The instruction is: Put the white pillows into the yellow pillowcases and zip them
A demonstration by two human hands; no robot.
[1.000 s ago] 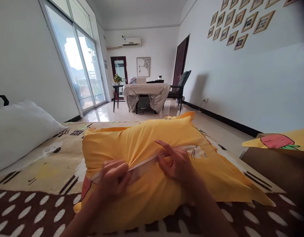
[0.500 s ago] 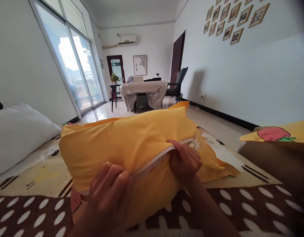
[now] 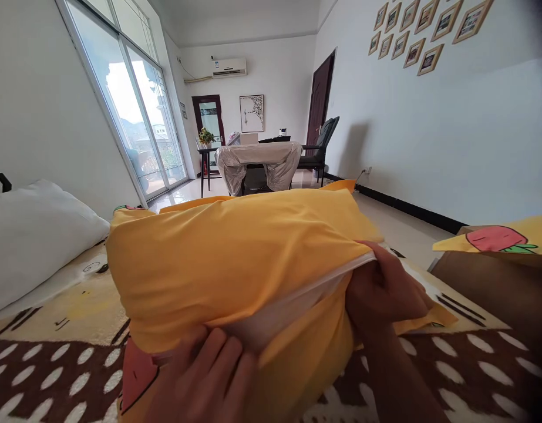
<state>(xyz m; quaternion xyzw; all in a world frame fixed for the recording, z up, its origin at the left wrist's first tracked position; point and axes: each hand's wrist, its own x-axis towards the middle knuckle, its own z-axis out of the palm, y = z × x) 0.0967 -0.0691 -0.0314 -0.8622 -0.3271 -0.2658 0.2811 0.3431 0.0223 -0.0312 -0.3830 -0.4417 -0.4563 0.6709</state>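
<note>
A plump yellow pillowcase (image 3: 218,258) lies across the bed in front of me, with a white pillow (image 3: 275,320) showing through its long opening. My right hand (image 3: 385,288) is closed on the edge of that opening at its right end. Lower down and to the left, my left hand (image 3: 209,370) has its fingers curled over the pillowcase's edge near the other end of the gap. Its fingertips are partly hidden by the cloth. A red printed patch shows on the fabric beside my left wrist.
A bare white pillow (image 3: 37,235) rests at the left on the patterned blanket (image 3: 46,376). Another yellow cloth with a red print (image 3: 495,238) lies on a brown box-like object (image 3: 486,288) at the right. Beyond stand a covered table (image 3: 257,154) and a black chair (image 3: 321,147).
My right hand has moved right, pulling the pillowcase's edge with it. My left hand has shifted slightly down. The opening is wider, and more white shows inside.
</note>
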